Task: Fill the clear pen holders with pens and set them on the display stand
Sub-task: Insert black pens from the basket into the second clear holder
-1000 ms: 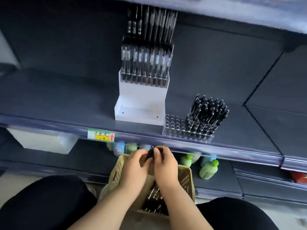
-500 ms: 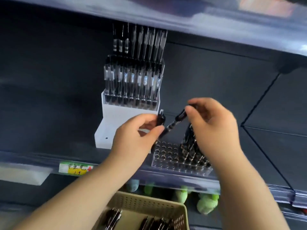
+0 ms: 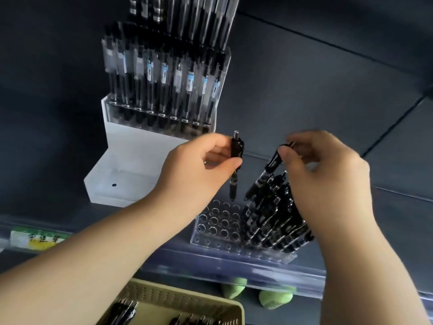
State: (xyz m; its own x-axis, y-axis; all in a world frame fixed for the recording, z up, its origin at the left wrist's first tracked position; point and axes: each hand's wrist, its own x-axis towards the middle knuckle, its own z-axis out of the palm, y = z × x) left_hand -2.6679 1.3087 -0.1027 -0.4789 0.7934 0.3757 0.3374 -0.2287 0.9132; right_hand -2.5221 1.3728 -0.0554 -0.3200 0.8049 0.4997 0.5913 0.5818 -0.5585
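A clear pen holder (image 3: 219, 227) with rows of round holes sits on the dark shelf; its right half is packed with black pens (image 3: 278, 221), its left holes stand empty. My left hand (image 3: 199, 167) pinches a black pen (image 3: 235, 170) upright, its tip just above the empty holes. Beside it, my right hand (image 3: 328, 181) pinches the top of another black pen (image 3: 266, 173), which slants down into the packed pens. The white display stand (image 3: 136, 160) behind carries filled clear holders on its upper steps; its lowest step is bare.
A beige slotted basket (image 3: 178, 303) with loose black pens sits below the shelf edge. Green-capped bottles (image 3: 274, 299) stand on the lower shelf. A yellow-green price tag (image 3: 37, 238) is fixed to the shelf rail at left.
Both hands rose from the basket to the holder, each with a pen. Since half a second ago the left pen has turned upright and the hands have moved apart.
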